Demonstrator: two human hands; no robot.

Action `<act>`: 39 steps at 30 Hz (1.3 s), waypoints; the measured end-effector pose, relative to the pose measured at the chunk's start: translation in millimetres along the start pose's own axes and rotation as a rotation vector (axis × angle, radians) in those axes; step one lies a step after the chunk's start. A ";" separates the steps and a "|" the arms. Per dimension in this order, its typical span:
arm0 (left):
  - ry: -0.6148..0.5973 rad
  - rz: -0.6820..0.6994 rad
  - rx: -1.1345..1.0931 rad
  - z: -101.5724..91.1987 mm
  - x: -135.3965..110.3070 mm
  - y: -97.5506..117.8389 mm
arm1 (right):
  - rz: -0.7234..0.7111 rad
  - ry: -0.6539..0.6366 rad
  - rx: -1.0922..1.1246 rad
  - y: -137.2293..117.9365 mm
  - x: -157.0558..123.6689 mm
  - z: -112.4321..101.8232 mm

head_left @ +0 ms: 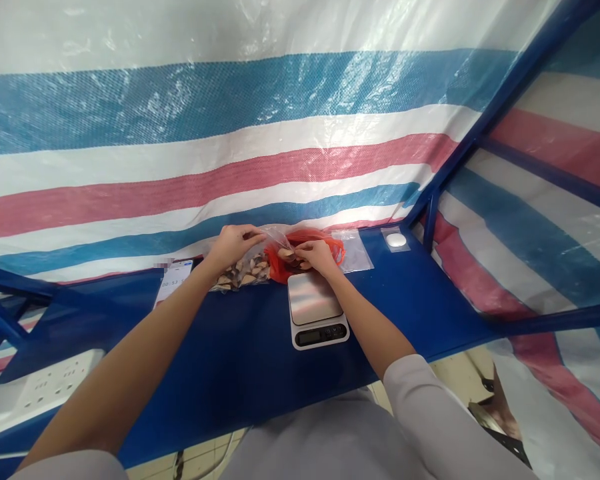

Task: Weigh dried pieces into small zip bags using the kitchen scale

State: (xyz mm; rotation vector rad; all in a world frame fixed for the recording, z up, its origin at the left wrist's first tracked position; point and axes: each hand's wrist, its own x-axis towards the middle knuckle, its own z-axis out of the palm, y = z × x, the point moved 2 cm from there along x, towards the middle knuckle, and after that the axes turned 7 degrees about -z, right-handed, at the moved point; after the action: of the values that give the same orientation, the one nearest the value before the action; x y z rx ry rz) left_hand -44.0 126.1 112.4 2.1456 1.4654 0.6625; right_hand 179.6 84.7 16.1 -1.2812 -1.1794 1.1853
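My left hand [235, 245] pinches the upper edge of a clear plastic bag [271, 235] between thumb and fingers. Brown-and-tan chunks [247, 271], like dried slices, fill the lower part of the clear plastic on the table. A red plastic bag [279, 268] lies crumpled beside it, partly behind my right hand [316, 256]. The right fingers are closed at a tan piece [286, 254] over the red bag; their exact grip is partly hidden. Just in front of that hand, a white kitchen scale [316, 310] with a metal plate carries nothing.
A flat clear bag [356, 251] lies right of the red bag. Farther right is a white round item [396, 240] on clear plastic. A phone [174, 283] showing a timer leans at left, and a white power strip [55, 383] sits near the left edge. Striped sheeting [220, 160] walls the blue table [230, 373].
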 end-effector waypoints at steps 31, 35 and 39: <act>0.142 -0.008 -0.065 10.2 1.0 22.6 | 0.029 0.017 0.258 2.4 -5.5 -2.3; 0.083 0.039 -0.041 10.1 -0.5 21.6 | 0.097 0.026 0.366 0.8 -9.6 -1.3; 0.099 0.025 0.009 11.0 -1.3 25.0 | 0.116 0.027 0.396 -2.2 -11.1 2.2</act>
State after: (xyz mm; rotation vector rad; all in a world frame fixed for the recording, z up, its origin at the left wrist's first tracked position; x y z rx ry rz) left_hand -19.6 115.5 118.9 2.1694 1.4970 0.7820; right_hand 176.8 73.8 18.6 -1.0681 -0.8063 1.4003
